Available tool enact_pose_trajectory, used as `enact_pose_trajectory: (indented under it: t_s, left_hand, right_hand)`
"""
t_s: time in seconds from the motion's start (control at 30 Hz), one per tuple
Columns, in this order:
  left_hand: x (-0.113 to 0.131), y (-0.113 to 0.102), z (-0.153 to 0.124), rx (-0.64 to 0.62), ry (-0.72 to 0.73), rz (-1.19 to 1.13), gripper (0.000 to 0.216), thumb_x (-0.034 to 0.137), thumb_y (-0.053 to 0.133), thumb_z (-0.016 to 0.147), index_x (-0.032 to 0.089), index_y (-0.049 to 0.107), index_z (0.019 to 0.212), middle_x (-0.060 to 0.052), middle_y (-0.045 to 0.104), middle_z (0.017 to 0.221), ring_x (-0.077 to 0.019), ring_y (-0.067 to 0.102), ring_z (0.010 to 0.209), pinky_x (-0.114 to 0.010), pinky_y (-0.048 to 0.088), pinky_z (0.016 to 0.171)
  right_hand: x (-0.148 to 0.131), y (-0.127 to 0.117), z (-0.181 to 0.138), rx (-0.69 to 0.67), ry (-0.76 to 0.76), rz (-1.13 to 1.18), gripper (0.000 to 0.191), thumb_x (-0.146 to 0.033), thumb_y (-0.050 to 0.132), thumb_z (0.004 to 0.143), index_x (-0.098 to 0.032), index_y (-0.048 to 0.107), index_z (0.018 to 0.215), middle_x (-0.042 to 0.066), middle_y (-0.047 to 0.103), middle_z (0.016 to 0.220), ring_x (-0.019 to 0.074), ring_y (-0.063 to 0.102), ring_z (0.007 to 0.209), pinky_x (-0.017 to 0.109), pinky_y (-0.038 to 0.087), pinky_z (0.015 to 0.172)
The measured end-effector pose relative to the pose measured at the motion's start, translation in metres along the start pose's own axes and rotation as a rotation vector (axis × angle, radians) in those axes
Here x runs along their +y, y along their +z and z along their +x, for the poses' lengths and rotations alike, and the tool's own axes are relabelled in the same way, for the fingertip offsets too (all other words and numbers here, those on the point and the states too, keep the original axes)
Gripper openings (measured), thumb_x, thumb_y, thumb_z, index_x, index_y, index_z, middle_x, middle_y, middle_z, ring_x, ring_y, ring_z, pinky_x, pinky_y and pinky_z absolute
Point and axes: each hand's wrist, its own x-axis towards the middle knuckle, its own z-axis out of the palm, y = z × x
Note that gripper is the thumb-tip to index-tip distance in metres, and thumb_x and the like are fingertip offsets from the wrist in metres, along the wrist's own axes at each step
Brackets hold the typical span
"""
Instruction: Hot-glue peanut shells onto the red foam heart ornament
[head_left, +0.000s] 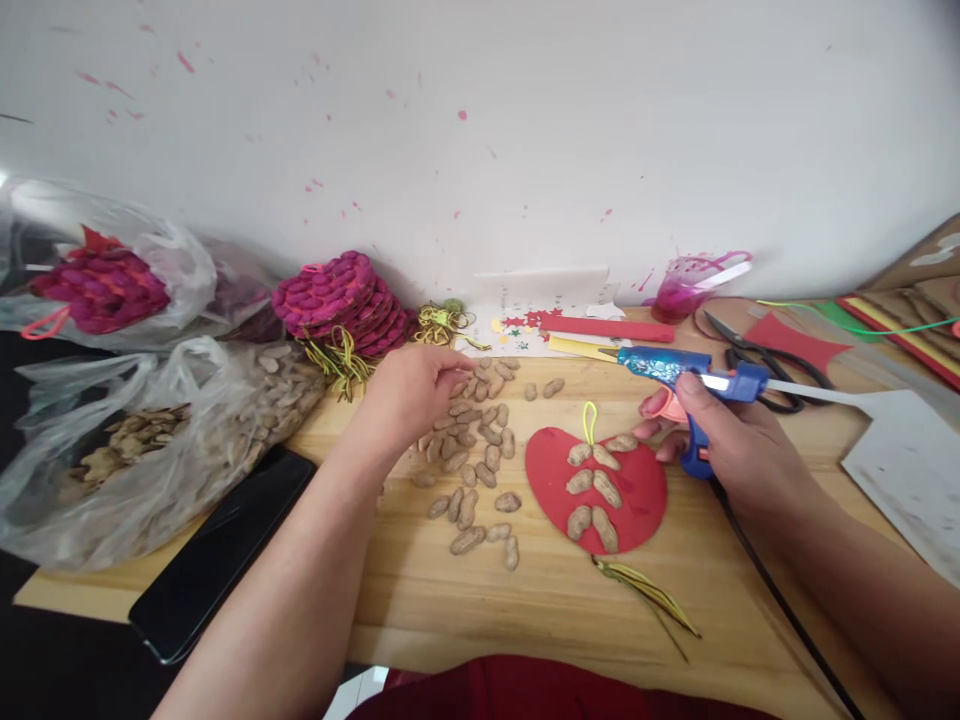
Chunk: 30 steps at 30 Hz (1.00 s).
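Note:
My right hand [731, 440] is closed round the handle of a blue glue gun [679, 372], whose nozzle points left above the table. Just left of it lies a red heart-shaped card [641, 500] with a yellow loop at the top, a green-yellow tassel [645, 592] below, and several peanuts [592, 485] stuck on it in two rows. My left hand [409, 390] reaches into a scatter of loose peanuts [472, 470] on the wooden table [540, 600], fingers curled down over them; what they pinch is hidden.
A black phone [217, 550] lies at the table's left front edge. Plastic bags of peanuts [150, 440] and red woven pieces [97, 285] sit left, a stack of woven discs [337, 300] behind. Scissors [757, 355], red strips [607, 328], and white sheets [907, 470] lie right.

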Motion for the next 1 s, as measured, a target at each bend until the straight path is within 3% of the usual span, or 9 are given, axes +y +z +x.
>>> enact_pose_trajectory:
  t_s: [0.07, 0.2, 0.33, 0.6, 0.8, 1.0]
  left_hand:
    - [-0.003, 0.001, 0.001, 0.006, -0.013, 0.020, 0.027, 0.028, 0.055, 0.091, 0.023, 0.078, 0.103, -0.004, 0.079, 0.099, -0.0224, 0.069, 0.090, -0.030, 0.046, 0.081]
    - [-0.003, -0.005, 0.003, -0.042, -0.058, 0.157, 0.035, 0.041, 0.051, 0.094, 0.020, 0.074, 0.078, -0.005, 0.073, 0.075, -0.0228, 0.063, 0.071, -0.032, 0.040, 0.066]
    - [-0.001, -0.009, 0.004, -0.061, -0.089, 0.156, 0.047, 0.051, 0.046, 0.097, 0.021, 0.070, 0.069, -0.005, 0.072, 0.072, -0.0226, 0.063, 0.070, -0.032, 0.038, 0.066]
    - [-0.006, -0.004, 0.006, -0.068, -0.078, 0.157, 0.033, 0.030, 0.044, 0.095, 0.020, 0.072, 0.082, -0.006, 0.076, 0.084, -0.0232, 0.065, 0.080, -0.031, 0.039, 0.072]
    - [-0.007, 0.001, 0.006, -0.069, -0.073, 0.131, 0.046, 0.051, 0.051, 0.094, 0.020, 0.069, 0.066, -0.005, 0.067, 0.065, -0.0205, 0.058, 0.062, -0.032, 0.034, 0.060]
    - [-0.011, 0.011, 0.008, -0.044, 0.015, 0.013, 0.022, 0.021, 0.058, 0.088, 0.021, 0.078, 0.096, -0.004, 0.078, 0.102, -0.0225, 0.069, 0.095, -0.031, 0.045, 0.084]
  right_hand:
    - [0.000, 0.000, 0.000, 0.006, 0.009, -0.001, 0.047, -0.068, 0.074, 0.076, -0.020, 0.073, 0.077, 0.010, 0.071, 0.080, 0.0189, 0.069, 0.063, 0.024, 0.053, 0.045]
    - [-0.001, 0.001, -0.001, 0.018, 0.014, -0.003, 0.046, -0.067, 0.074, 0.077, -0.021, 0.074, 0.077, 0.009, 0.072, 0.083, 0.0187, 0.069, 0.065, 0.024, 0.053, 0.046]
    - [-0.001, 0.001, -0.002, 0.018, 0.026, -0.004, 0.046, -0.066, 0.074, 0.077, -0.021, 0.073, 0.078, 0.010, 0.074, 0.088, 0.0165, 0.068, 0.061, 0.023, 0.053, 0.046]
    - [-0.003, 0.002, -0.001, 0.012, 0.032, -0.011, 0.050, -0.069, 0.074, 0.075, -0.019, 0.072, 0.078, 0.009, 0.073, 0.083, 0.0169, 0.068, 0.061, 0.023, 0.053, 0.046]
    - [0.000, 0.000, 0.000, -0.031, -0.013, -0.024, 0.050, -0.068, 0.072, 0.079, -0.018, 0.072, 0.080, 0.007, 0.071, 0.078, 0.0147, 0.066, 0.059, 0.021, 0.053, 0.045]
    - [0.002, 0.001, 0.000, -0.019, 0.001, 0.004, 0.050, -0.067, 0.072, 0.079, -0.017, 0.070, 0.082, 0.007, 0.071, 0.082, 0.0155, 0.067, 0.061, 0.021, 0.053, 0.046]
